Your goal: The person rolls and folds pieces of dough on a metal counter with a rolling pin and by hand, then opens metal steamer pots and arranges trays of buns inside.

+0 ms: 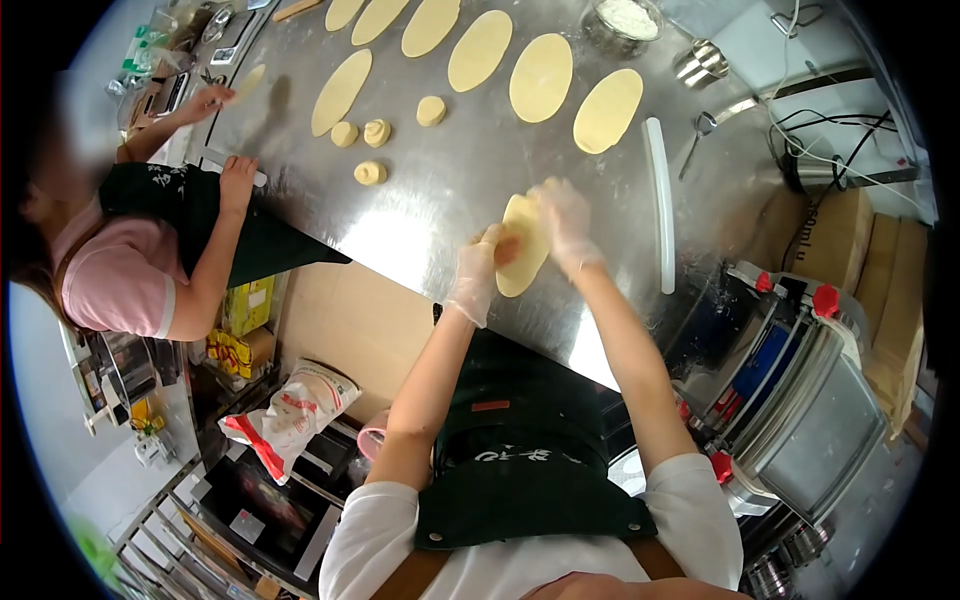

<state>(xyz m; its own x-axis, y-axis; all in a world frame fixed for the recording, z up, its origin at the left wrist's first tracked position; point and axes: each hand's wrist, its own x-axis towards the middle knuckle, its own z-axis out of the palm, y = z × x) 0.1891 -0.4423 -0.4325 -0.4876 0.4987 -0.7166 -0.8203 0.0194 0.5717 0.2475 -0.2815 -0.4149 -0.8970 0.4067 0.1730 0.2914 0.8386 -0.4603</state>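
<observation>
An oval sheet of pale yellow dough [518,270] hangs or lies between my hands above the steel table, a reddish-brown patch near its left edge. My left hand [478,268], in a clear glove, has its fingers closed on the dough's left edge. My right hand [564,222], also gloved, is at the upper right edge of the dough; its fingers are smeared by motion. To the right lies a white rolling pin [660,205]. Further up are more flat ovals, the nearest being a dough oval [608,111], and several small dough rolls [370,173].
On the left a co-worker [130,250] in a dark apron stands at the steel table [430,205], one hand on a white rolling pin. A metal bowl of flour [628,20], metal cups [702,63] and a spoon [697,140] stand or lie at the upper right.
</observation>
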